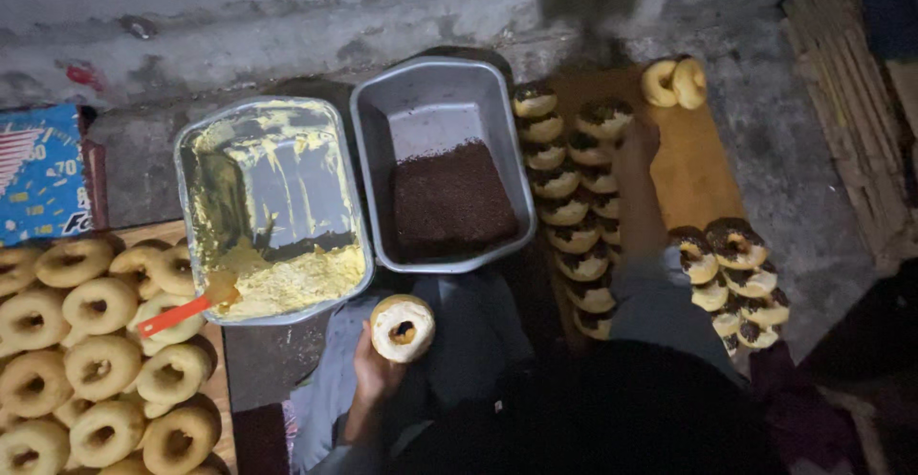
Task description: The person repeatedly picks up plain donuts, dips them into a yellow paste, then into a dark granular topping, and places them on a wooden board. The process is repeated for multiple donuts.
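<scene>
My left hand [375,370] holds a cream-coated doughnut [403,328] near the front edge of the two metal trays. One tray [191,164] holds yellow cream with an orange-handled spatula [182,312] resting in it. The other tray [368,140] is half filled with dark chocolate sprinkles [449,198]. My right hand [636,145] reaches far out over a wooden board [698,174] and rests on a sprinkle-topped doughnut [604,116] at the top of a row; whether it grips the doughnut I cannot tell.
Several plain doughnuts [96,360] are piled at the left. Rows of sprinkle-topped doughnuts [574,236] and another cluster [732,274] lie on the board, two plain ones [674,83] at its far end. A concrete wall [287,16] runs behind. A blue box [38,174] sits left.
</scene>
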